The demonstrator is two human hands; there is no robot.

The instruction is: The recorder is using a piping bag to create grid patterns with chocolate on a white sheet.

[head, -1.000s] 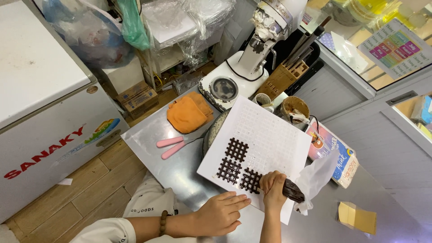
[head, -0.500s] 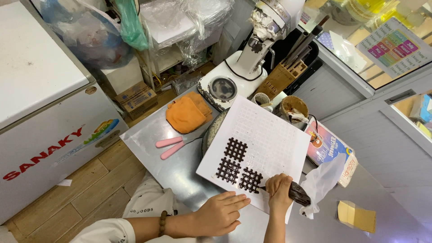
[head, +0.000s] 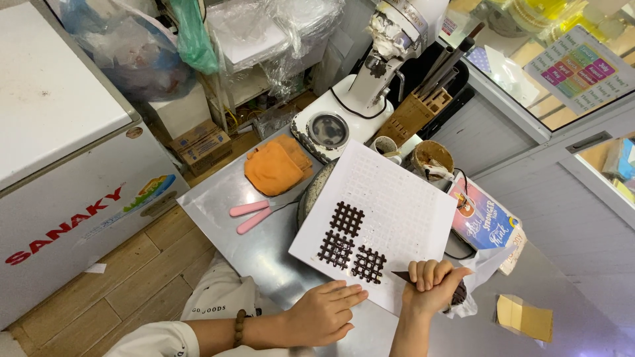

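At the near edge of the steel counter [head: 218, 218], the right hand [head: 433, 291] is fisted around a chocolate piping bag [head: 456, 294], tip at a white sheet [head: 397, 205] bearing three chocolate lattices [head: 348, 241]. The left hand [head: 324, 314] lies flat, fingers spread, pinning the sheet's near edge. Orange cloth [head: 278, 165] lies far left.

Relative to the white chest freezer [head: 73, 165]: red lettering along its front face [head: 66, 225], with a small rainbow-coloured sticker [head: 151, 192] to the right. Behind its right corner, two stacked brown cardboard boxes [head: 202, 147] with pale labels. Far right across the bench, a flat blue and red printed package [head: 486, 221]. Up at the window, a tilted white chart [head: 581, 69] with coloured blocks.
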